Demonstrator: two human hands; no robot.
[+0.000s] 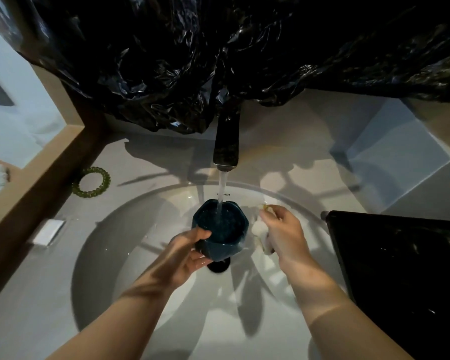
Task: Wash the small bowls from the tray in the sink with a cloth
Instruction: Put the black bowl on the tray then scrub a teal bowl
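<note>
One bowl (220, 228) gripped in left hand (185, 253) under tap stream (222, 188); right hand (283, 229) clutching cloth (261, 236); tilt bowl, wipe inside

At the centre of the frame, the left hand (186, 252) grips a small dark-teal bowl (220, 228) upright over the white sink (120, 245), water from the dark faucet (226, 141) streaming into it. Just right, the right hand (283, 229) clutches a pale cloth (261, 233). A black tray (400, 276) fills the lower right.
</note>
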